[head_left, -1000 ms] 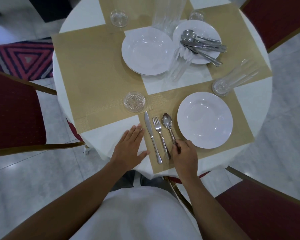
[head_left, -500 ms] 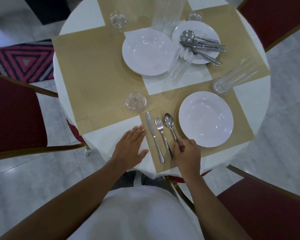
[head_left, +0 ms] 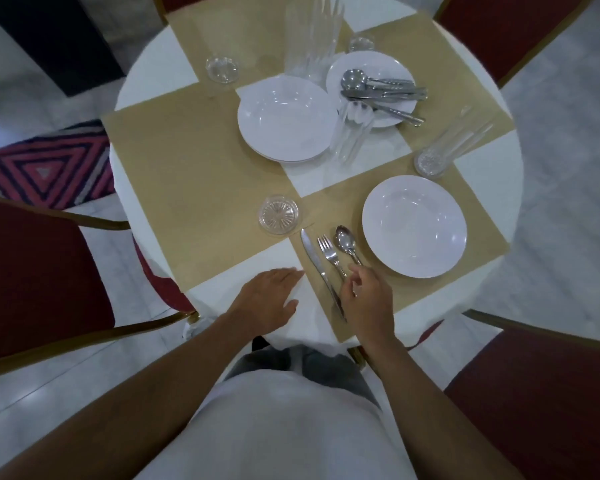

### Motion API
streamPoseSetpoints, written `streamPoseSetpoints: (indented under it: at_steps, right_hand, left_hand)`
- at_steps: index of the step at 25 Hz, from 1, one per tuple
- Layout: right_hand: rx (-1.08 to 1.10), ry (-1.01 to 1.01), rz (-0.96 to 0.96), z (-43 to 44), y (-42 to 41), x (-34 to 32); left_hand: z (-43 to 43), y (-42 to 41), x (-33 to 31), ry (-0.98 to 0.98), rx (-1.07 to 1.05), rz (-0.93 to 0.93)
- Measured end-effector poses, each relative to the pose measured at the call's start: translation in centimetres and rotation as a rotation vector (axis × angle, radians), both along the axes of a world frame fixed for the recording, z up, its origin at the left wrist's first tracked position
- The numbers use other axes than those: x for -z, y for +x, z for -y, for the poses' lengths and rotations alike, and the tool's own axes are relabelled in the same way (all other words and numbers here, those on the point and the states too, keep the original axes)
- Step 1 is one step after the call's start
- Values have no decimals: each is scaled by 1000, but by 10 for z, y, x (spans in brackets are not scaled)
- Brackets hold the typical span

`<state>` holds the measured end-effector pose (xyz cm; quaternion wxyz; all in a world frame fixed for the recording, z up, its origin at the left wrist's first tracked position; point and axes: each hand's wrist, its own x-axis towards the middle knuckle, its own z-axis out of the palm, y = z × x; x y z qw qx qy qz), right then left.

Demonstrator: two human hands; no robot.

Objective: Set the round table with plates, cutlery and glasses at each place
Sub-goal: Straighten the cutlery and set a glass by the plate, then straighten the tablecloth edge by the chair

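Head view: left hand (head_left: 269, 299) flat, open; right hand (head_left: 368, 299) loosely curled over fork (head_left: 329, 252).

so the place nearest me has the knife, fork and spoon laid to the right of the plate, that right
Not quite. The head view shows the knife, fork and spoon laid to the left of the plate, not the right. They do lie side by side at the nearest place, as you say.
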<state>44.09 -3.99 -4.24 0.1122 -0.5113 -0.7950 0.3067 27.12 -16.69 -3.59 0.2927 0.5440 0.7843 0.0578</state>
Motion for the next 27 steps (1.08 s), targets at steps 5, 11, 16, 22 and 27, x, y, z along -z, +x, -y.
streamPoseSetpoints:
  at_steps: [5,11,16,22,27]
  right_hand:
    - [-164,104,14,-12,-15,-23]
    - [-359,172,123,-29,-43,-20]
    - [-482,285,142,-12,-71,-13]
    - [-581,205,168,33,-116,-29]
    - [-607,147,190,85,-184,-42]
  left_hand:
    - [-13,-11,-11,22,62,-68]
    - [-30,-24,-31,9,46,-206]
    - [-17,-34,-48,3,-56,-232]
    - [24,-76,-64,-50,-98,-266]
    - [70,-136,-71,-48,-88,-270]
